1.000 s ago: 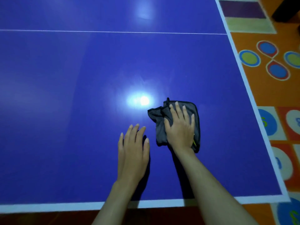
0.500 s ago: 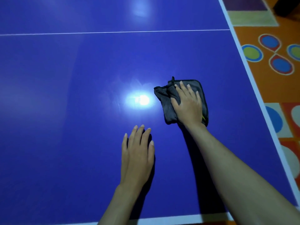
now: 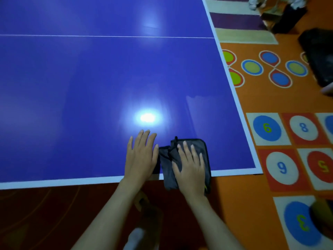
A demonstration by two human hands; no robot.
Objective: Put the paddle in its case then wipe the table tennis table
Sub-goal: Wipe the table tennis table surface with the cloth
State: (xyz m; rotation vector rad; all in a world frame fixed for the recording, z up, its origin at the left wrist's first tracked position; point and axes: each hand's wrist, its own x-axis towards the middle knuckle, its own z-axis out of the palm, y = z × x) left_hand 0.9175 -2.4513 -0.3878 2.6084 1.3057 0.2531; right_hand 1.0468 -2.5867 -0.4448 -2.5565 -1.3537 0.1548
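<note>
right hand (image 3: 190,166) flat on grey cloth (image 3: 167,170), blue table (image 3: 90,87) edge

Looks like an indoor playroom or recreation room: glossy blue table tennis table with white edge lines (image 3: 90,83), orange floor mat (image 3: 255,101) printed with numbered coloured circles in squares (image 3: 267,127) and looping painted rings (image 3: 274,69).

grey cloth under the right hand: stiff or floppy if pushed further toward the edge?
Likely floppy: the grey cloth is bunched into folds beside the right hand. Its near end already overhangs the table edge, so it would probably droop. It probably slides easily on the glossy top.
</note>
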